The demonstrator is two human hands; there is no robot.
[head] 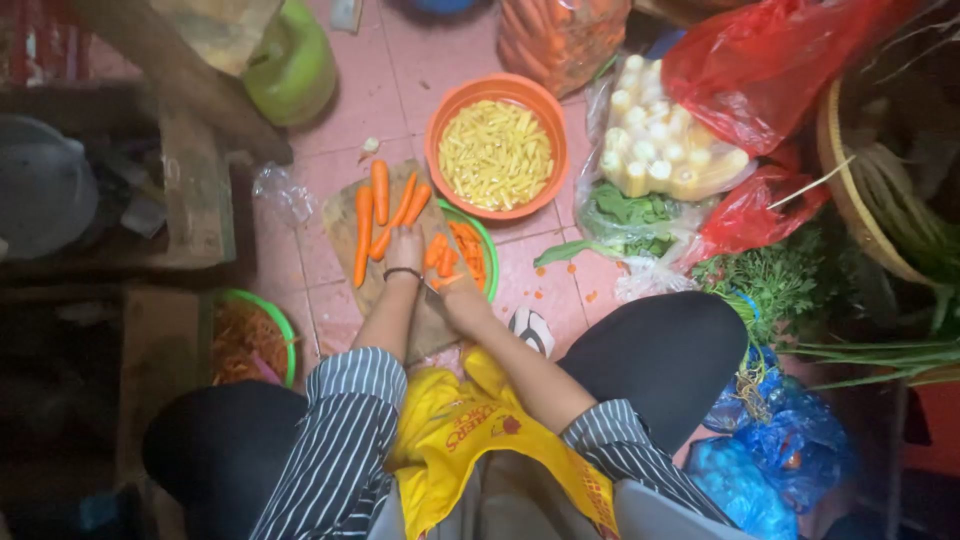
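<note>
— So, what fills my view, biggest first?

— Mostly the pink tiled floor (400, 70), running from the top of the frame down to the middle. At upper right I see a red plastic bag (770, 60), and just below and left of it a clear bag of pale corn pieces (660, 150). At top centre sits an orange bowl (495, 145) full of yellow cut pieces. A green jug (292, 65) stands at upper left.

— And the work itself?

— A wooden cutting board (345, 225) lies on the floor at centre frame. Whole carrots (380, 190) lie on its upper half, side by side. Just right of the board a green bowl (487, 250) holds carrot sticks.

— The hands?

— My left hand (404, 247) rests on the board with its grip closed down on the end of a carrot, a dark band on the wrist. My right hand (452, 290) is just beside it, fingers wrapped round something I take for a knife (432, 296); only a dark sliver shows, so I can't be certain. Cut carrot pieces (438, 255) sit between the two hands, touching the right one.
</note>
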